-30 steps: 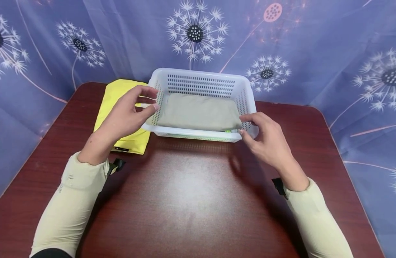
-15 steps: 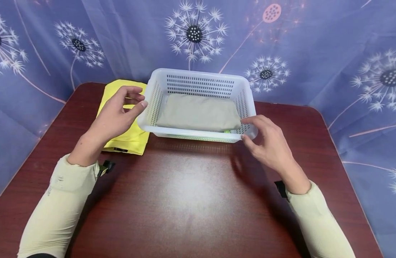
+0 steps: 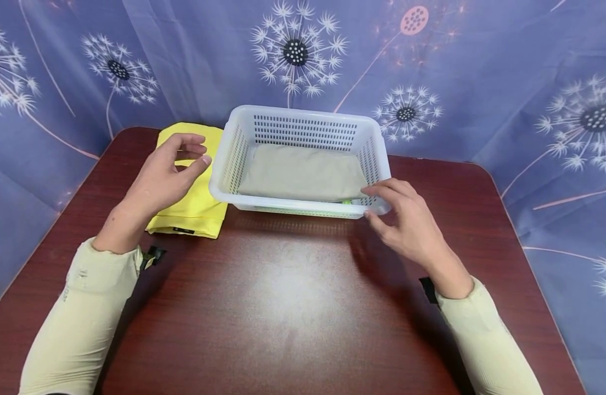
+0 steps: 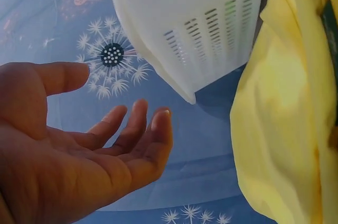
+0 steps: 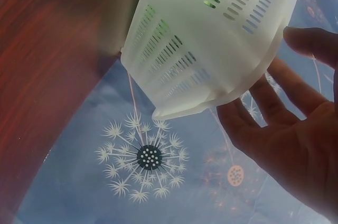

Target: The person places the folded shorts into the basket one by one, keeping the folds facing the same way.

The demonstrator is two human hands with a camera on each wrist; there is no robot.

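A white slotted plastic basket [image 3: 303,206] sits at the back of the table with a folded light grey cloth [image 3: 303,171] inside. Left of it lies a folded piece of yellow fabric [image 3: 194,211] with a small black label. My left hand [image 3: 157,175] hovers above the fabric, fingers loosely bent and holding nothing; the left wrist view shows it apart from the basket. Around the basket's front right corner is my right hand [image 3: 407,219], thumb by the front rim and fingers reaching over the edge, loosely spread. In the right wrist view the rim hides the fingertips.
Something bright green [image 3: 346,202] shows under the cloth at the basket's front right. The dark red-brown table [image 3: 293,307] extends toward me. A blue curtain [image 3: 194,60] printed with dandelions hangs behind and at the sides.
My left hand has moved left, away from the basket's left end to over the yellow fabric. My right hand has shifted only slightly at the corner. The basket stays about where it was.
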